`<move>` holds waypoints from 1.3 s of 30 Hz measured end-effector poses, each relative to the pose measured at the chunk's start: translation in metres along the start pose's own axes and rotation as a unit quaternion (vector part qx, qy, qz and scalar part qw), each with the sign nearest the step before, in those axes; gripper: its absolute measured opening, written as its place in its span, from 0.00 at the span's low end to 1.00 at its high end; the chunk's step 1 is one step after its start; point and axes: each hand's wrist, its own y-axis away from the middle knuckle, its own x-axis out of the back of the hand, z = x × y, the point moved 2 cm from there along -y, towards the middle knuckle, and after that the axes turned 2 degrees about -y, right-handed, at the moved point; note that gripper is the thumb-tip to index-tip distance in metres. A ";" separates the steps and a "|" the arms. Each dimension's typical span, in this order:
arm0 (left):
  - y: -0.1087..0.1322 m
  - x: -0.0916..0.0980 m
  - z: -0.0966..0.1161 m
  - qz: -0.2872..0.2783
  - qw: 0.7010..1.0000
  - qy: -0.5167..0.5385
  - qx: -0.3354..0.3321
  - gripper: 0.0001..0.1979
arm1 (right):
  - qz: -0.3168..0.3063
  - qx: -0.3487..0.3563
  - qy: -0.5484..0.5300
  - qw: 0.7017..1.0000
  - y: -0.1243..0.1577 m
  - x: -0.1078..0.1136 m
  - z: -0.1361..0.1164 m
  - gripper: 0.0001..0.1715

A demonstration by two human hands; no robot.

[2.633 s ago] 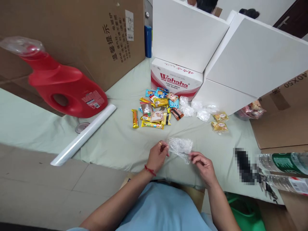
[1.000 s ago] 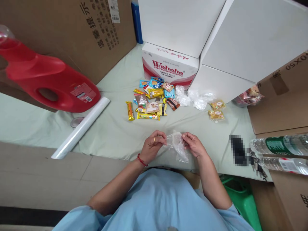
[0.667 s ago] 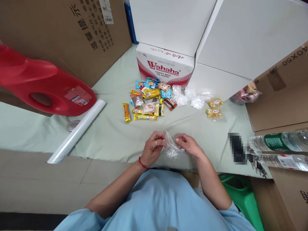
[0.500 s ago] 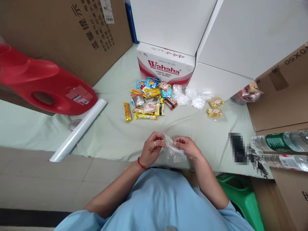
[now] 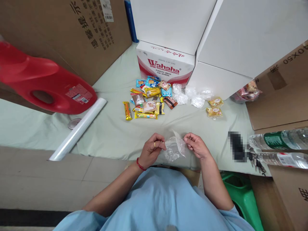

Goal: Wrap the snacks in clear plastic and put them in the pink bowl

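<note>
A small crumpled clear plastic bag (image 5: 174, 149) is pinched between both my hands just above the near edge of a pale green cloth (image 5: 113, 134). My left hand (image 5: 152, 151), with a ring and a red wrist cord, grips its left edge with closed fingers. My right hand (image 5: 196, 145) pinches its right edge. Farther away on the cloth lies a pile of wrapped snacks (image 5: 149, 100). Beside it are more crumpled clear bags (image 5: 191, 97) and two yellow snack packets (image 5: 215, 107).
A red detergent jug (image 5: 45, 86) lies at left beside a roll of clear film (image 5: 78, 129). A Wahaha carton (image 5: 165, 65) and white boxes (image 5: 245, 41) stand behind. Brown cartons (image 5: 281, 86), water bottles (image 5: 276, 141) and keys are at right. A green stool (image 5: 243, 199) is below.
My hands came closer together, bunching the clear bag, then drew slightly apart again, spreading it. The view has tipped downward since the earliest frame.
</note>
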 end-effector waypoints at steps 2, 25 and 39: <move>-0.001 0.002 0.001 0.007 1.000 0.007 0.008 0.12 | 0.008 0.008 0.013 1.000 0.002 0.004 -0.002 0.25; 0.001 0.012 -0.031 0.144 0.939 -0.011 0.311 0.26 | 0.267 0.146 0.051 0.951 0.024 0.072 -0.006 0.23; 0.011 -0.006 -0.024 0.142 0.954 -0.066 0.255 0.32 | 0.084 0.084 0.076 0.990 0.010 -0.034 0.023 0.31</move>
